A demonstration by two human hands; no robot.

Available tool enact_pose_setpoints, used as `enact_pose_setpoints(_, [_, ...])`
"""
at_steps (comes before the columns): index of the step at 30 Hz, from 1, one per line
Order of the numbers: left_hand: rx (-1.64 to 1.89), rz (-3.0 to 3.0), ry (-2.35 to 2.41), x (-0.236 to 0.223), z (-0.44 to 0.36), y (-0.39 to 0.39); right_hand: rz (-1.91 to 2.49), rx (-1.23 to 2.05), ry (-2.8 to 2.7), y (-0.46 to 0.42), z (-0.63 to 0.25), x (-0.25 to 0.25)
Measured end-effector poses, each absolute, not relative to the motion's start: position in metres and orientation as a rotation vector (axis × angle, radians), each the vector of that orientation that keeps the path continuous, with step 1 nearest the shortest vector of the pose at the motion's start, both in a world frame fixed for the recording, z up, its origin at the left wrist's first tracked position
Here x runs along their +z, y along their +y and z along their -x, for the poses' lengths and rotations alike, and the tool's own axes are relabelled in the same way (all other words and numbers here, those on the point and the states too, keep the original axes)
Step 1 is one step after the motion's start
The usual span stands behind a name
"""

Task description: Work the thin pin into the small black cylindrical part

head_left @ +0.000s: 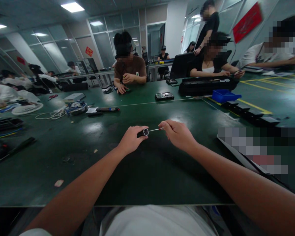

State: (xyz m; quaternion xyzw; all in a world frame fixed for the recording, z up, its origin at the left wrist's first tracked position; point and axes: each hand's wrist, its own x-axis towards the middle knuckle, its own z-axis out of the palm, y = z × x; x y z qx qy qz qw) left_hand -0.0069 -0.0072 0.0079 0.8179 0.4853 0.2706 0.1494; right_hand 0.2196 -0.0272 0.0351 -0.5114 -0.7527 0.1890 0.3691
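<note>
My left hand (131, 139) grips a small black round part (146, 132) with a silver ring on its face, between thumb and fingers. In my right hand (178, 132) is a thin screwdriver (154, 130); its metal shaft points left and a bit of red shows at the fingertips. The shaft's tip reaches the edge of the black part, though I cannot tell whether it touches. Most of the screwdriver's handle is hidden in my fingers. Both hands are raised over the green table (167, 186).
Across the table a person in brown (130, 68) handles small parts. A hard-drive-like unit (164, 95), a blue bin (225, 95) and several black blocks (250, 113) lie beyond my right hand. Left are tangled cables (75, 107) and a pen-shaped tool (108, 109).
</note>
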Motion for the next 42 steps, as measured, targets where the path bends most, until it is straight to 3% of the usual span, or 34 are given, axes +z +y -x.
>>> enact_pose_setpoints(30, [0.736,-2.404,1.379,0.007,0.01,-0.005,1.22,0.544,-1.889,-0.031,-0.217,0.03])
enact_pose_setpoints(42, [0.807,-2.497,1.422,0.01,0.011,-0.005,1.106,1.236,-1.18,-0.001,-0.222,0.006])
